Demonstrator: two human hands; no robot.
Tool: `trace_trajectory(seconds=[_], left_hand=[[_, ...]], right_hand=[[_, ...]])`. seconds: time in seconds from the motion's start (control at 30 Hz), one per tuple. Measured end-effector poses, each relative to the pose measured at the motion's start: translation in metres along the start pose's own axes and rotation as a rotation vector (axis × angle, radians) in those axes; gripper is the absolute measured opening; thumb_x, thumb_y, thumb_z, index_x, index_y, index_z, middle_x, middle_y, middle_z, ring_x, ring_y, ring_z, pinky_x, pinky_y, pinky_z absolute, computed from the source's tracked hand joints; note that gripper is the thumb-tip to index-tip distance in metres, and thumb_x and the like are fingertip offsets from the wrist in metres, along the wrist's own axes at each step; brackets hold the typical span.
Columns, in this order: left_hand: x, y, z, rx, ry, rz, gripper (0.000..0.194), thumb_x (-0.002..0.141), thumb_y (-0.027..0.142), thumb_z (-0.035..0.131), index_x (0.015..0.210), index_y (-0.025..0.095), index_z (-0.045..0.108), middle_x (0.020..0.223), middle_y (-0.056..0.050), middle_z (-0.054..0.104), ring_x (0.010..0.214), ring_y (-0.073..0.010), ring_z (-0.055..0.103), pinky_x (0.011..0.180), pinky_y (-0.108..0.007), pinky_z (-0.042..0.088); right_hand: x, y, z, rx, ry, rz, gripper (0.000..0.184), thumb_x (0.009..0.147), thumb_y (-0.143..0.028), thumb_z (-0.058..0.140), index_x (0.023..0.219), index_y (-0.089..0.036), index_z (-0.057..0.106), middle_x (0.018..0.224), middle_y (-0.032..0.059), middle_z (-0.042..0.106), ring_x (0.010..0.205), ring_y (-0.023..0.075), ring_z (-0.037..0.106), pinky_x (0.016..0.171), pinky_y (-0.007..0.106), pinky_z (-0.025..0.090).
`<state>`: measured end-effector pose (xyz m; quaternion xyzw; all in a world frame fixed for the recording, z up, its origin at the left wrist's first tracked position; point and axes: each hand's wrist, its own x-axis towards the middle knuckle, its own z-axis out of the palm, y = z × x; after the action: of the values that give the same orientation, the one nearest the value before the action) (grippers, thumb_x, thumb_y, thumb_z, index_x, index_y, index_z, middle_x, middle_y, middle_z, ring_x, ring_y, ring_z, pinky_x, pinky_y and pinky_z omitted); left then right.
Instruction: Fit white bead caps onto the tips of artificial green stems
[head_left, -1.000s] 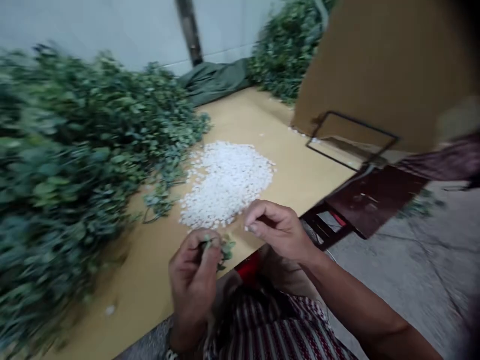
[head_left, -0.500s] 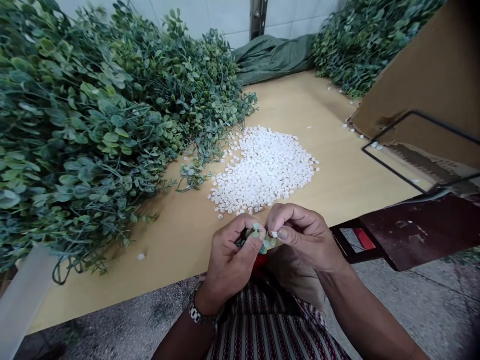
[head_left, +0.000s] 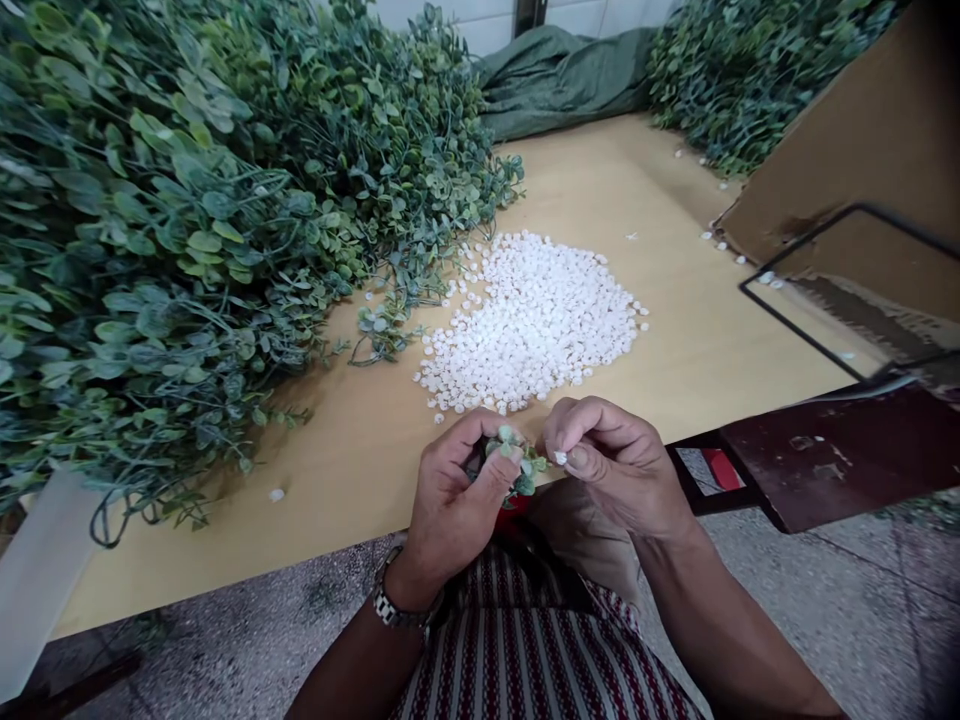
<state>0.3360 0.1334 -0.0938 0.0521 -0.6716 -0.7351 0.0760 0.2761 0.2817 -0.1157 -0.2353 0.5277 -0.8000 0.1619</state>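
At the table's front edge my left hand (head_left: 461,495) is closed round a small sprig of artificial green leaves (head_left: 523,478), its thumb pressed on the stems. Close beside it on the right, my right hand (head_left: 619,460) pinches a small white plastic disc (head_left: 560,458) between thumb and forefinger. The disc is apart from the leaves. Just beyond both hands, a heap of the same white discs (head_left: 536,315) lies on the table. The lower part of the sprig is hidden by my left fingers.
A large mass of artificial foliage (head_left: 225,220) covers the table's left side, and more foliage (head_left: 750,80) stands at the back right. A green cloth (head_left: 562,80) lies along the back. On the right are a cardboard piece (head_left: 847,150) and a black wire frame (head_left: 799,325).
My right hand has drawn slightly away from the sprig with the white disc. More of the leaves now shows at my left hand. The whole view has shifted a little.
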Motion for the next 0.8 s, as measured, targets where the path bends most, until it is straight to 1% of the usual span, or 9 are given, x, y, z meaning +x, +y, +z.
trace_trajectory(seconds=[0.07,0.17,0.27,0.47,0.6,0.8], left_hand=[[0.0,-0.003,-0.001,-0.018,0.012,-0.01,0.009,0.083,0.026,0.06,0.081,0.018,0.062,0.074,-0.001,0.054,0.064,-0.0122,0.046,0.059,-0.023,0.039],[0.0,-0.005,-0.001,-0.025,0.004,0.014,0.007,0.081,0.024,0.062,0.086,0.019,0.065,0.079,-0.002,0.056,0.069,-0.0126,0.048,0.063,-0.023,0.041],[0.0,-0.004,-0.001,-0.032,-0.018,0.026,0.003,0.08,0.021,0.063,0.081,0.018,0.065,0.078,-0.001,0.055,0.07,-0.0127,0.05,0.064,-0.023,0.041],[0.0,-0.002,0.001,-0.008,0.006,-0.013,0.006,0.078,0.016,0.062,0.072,0.017,0.062,0.066,0.001,0.052,0.058,-0.0098,0.042,0.054,-0.022,0.036],[0.0,0.0,0.002,0.035,0.023,0.033,0.01,0.075,0.01,0.059,0.069,0.017,0.063,0.067,0.0,0.057,0.061,-0.0106,0.048,0.057,-0.022,0.039],[0.001,0.009,0.0,0.04,-0.045,0.053,0.011,0.072,0.007,0.058,0.068,0.016,0.063,0.065,0.002,0.056,0.06,-0.0091,0.048,0.057,-0.021,0.04]], right_hand=[[-0.001,0.0,0.002,0.009,-0.008,-0.016,0.001,0.081,-0.021,0.065,0.081,-0.022,0.065,0.072,0.0007,0.057,0.067,0.0128,0.051,0.062,0.026,0.042],[-0.002,0.001,0.006,0.015,-0.017,-0.038,0.002,0.082,-0.02,0.064,0.082,-0.022,0.065,0.074,0.001,0.059,0.069,0.0127,0.052,0.063,0.026,0.042],[-0.002,0.004,0.007,0.008,0.006,-0.013,0.001,0.082,-0.022,0.065,0.081,-0.022,0.065,0.071,0.0,0.057,0.064,0.0118,0.05,0.058,0.025,0.04],[-0.003,0.007,0.004,0.041,0.019,0.026,0.003,0.08,-0.024,0.066,0.08,-0.022,0.064,0.069,-0.0014,0.056,0.061,0.0109,0.047,0.056,0.024,0.036],[-0.003,0.009,0.004,0.075,0.013,0.045,0.004,0.08,-0.024,0.067,0.08,-0.021,0.064,0.069,-0.0009,0.056,0.062,0.0113,0.047,0.056,0.024,0.036],[0.001,0.013,0.002,0.127,-0.067,-0.022,0.003,0.079,-0.019,0.068,0.08,-0.02,0.065,0.07,-0.0001,0.057,0.064,0.0119,0.048,0.058,0.024,0.037]])
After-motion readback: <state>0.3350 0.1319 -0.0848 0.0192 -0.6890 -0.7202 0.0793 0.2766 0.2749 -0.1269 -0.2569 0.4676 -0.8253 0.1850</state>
